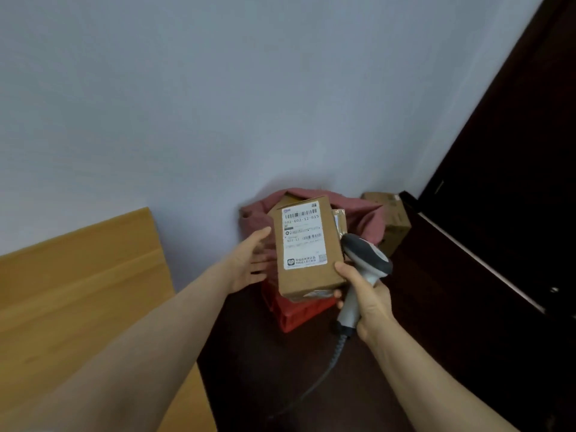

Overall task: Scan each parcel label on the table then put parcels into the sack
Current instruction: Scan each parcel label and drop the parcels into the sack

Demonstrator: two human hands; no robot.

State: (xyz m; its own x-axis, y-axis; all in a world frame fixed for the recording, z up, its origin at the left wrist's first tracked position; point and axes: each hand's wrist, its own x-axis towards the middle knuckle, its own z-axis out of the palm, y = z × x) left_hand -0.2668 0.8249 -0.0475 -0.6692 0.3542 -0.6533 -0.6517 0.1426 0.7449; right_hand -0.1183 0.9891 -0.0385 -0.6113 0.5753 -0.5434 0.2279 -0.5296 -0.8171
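Note:
A brown cardboard parcel point(307, 247) with a white barcode label facing me hangs over the open mouth of a pink cloth sack point(369, 218). My right hand point(367, 302) is wrapped around the grip of a grey handheld scanner point(366, 260), and its thumb and a fingertip also pinch the parcel's lower right corner. My left hand point(249, 261) is at the parcel's left edge with its fingers spread; I cannot tell whether it touches the box. Another parcel point(340, 219) shows inside the sack behind the held one.
The sack sits in a red plastic crate point(299, 314) on a dark floor against a pale wall. A wooden table point(78, 291) is at the left. A cardboard box point(396, 218) stands behind the sack, next to a dark door point(498, 182). The scanner's coiled cable point(330, 366) trails down.

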